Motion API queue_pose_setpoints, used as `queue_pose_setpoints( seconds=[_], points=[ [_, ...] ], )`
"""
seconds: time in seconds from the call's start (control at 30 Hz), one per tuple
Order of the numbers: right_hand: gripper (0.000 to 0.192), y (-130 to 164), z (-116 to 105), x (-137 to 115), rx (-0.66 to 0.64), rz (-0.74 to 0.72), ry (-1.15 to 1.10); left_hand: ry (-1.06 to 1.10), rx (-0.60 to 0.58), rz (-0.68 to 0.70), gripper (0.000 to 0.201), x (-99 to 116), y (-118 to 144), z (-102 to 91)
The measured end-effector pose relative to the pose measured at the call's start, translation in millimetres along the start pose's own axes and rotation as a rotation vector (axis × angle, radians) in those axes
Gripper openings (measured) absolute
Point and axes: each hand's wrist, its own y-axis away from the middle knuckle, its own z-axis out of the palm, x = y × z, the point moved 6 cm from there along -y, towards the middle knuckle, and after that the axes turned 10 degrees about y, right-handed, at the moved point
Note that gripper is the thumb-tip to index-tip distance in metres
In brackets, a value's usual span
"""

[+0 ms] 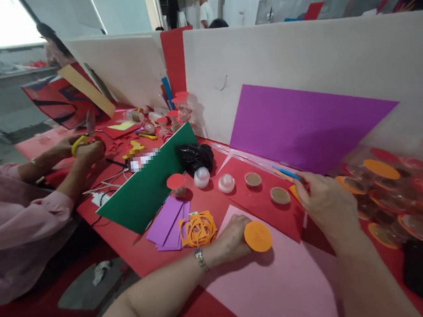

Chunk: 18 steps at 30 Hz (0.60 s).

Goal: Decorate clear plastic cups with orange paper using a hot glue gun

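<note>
My left hand [234,239], with a watch on its wrist, is closed around a piece topped by a flat orange disc [257,236]. The body under the disc is mostly hidden. Beneath it lies a pink sheet [280,290]. My right hand [327,205] is at the right, fingers curled beside a blue pen-like stick [286,171] and an orange one. What its fingertips pinch, if anything, is hidden. A scrap of orange [295,194] shows by the thumb. Two small round cups with brown filling [253,179] and two clear balls [226,182] sit between my hands and the back board.
A green board [151,183] stands at the left, beside purple strips [169,225] and orange cut-outs [198,229]. Several disc-topped clear pieces [381,169] crowd the right. A purple sheet [304,127] leans on the white board. A co-worker's hands [89,148] hold yellow-handled scissors.
</note>
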Motion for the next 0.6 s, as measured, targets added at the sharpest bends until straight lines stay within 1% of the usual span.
queue_pose_setpoints(
  seconds=[0.03,0.07,0.1,0.2,0.27,0.3,0.37,0.4,0.47,0.53,0.6],
  points=[
    [0.043,9.9,-14.0,-3.9,0.092,-0.041,-0.059,-0.010,0.009,0.004,0.016,2.4,-0.6,-0.7],
    [0.044,20.5,-26.2,-6.0,0.153,-0.077,-0.123,-0.018,0.020,0.004,0.015,5.0,-1.0,-1.5],
    [0.043,31.0,-36.3,-6.6,0.182,-0.106,-0.179,-0.025,0.036,0.003,0.015,7.7,-1.1,-2.6],
    [0.038,63.3,-62.3,-0.7,0.219,-0.180,-0.275,-0.021,0.069,0.020,0.021,15.6,0.5,-2.8],
    [0.036,84.2,-74.6,8.3,0.200,-0.196,-0.320,-0.004,0.066,0.035,0.028,18.8,3.0,0.8],
    [0.035,93.9,-78.6,13.4,0.177,-0.190,-0.346,0.005,0.048,0.039,0.028,19.6,4.3,4.0],
    [0.033,111.3,-81.7,22.4,0.113,-0.157,-0.395,0.028,-0.010,0.048,0.019,19.8,6.3,11.8],
    [0.033,118.7,-81.0,25.5,0.081,-0.135,-0.417,0.039,-0.040,0.053,0.019,19.5,6.9,15.6],
    [0.031,130.7,-75.0,27.2,0.024,-0.086,-0.460,0.045,-0.043,0.066,0.022,18.4,6.9,18.5],
    [0.032,139.0,-65.5,20.6,-0.017,-0.066,-0.500,0.046,-0.050,0.066,0.021,16.6,5.9,20.2],
    [0.036,143.9,-55.8,6.6,-0.031,-0.079,-0.519,0.066,-0.071,0.064,0.017,15.4,4.8,21.5]
  ],
)
